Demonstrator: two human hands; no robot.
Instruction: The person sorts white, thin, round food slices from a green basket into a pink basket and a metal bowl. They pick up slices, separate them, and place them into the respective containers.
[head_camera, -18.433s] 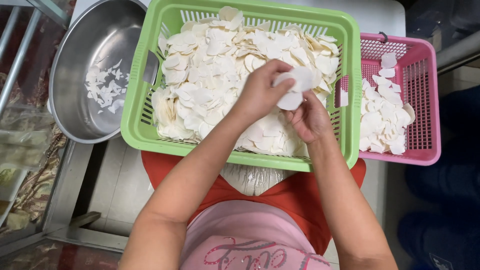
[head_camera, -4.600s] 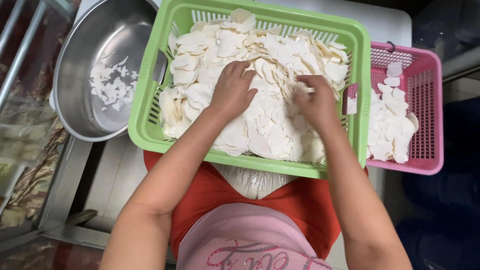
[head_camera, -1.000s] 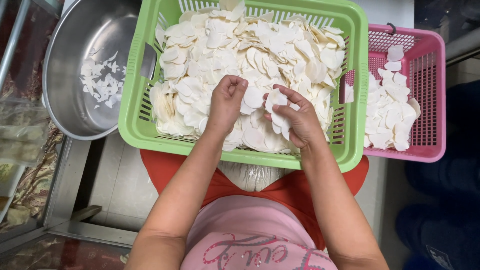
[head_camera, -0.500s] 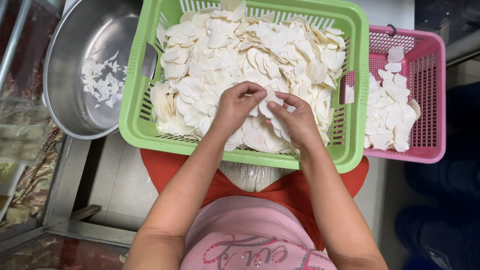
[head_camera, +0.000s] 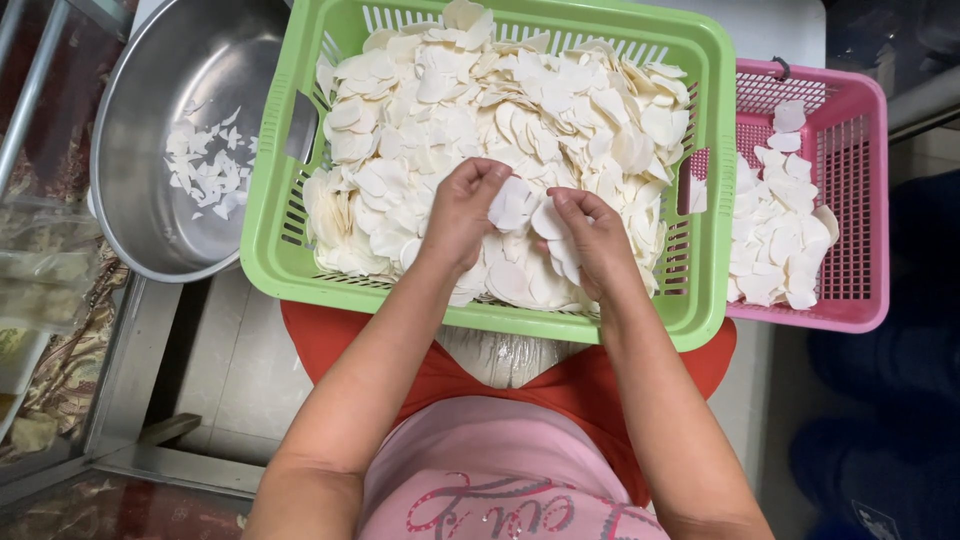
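Both hands are working over the green basket (head_camera: 262, 215), which is sitting across the person's lap and is heaped nearly to its rim with thin white slices (head_camera: 440, 110). The left hand (head_camera: 462, 208) is hovering near the middle of the basket's near half, its fingers curled and pinching a rounded white slice (head_camera: 512, 203) by its left edge. The right hand (head_camera: 588, 228) is sitting just beside it, fingertips closed on a second white slice (head_camera: 549, 220), and the two slices are touching or slightly overlapping between the hands. Both hands are resting low over the pile, close to the basket's near rim. Touching the green basket's right wall, a smaller pink basket (head_camera: 868, 200) is holding a shallower layer of the same white slices along its left side. Off the green basket's left wall, a wide metal basin (head_camera: 150, 130) is carrying a small scatter of white broken bits (head_camera: 208, 165) on its bottom. Red cloth (head_camera: 330, 335) is showing under the green basket's near edge.
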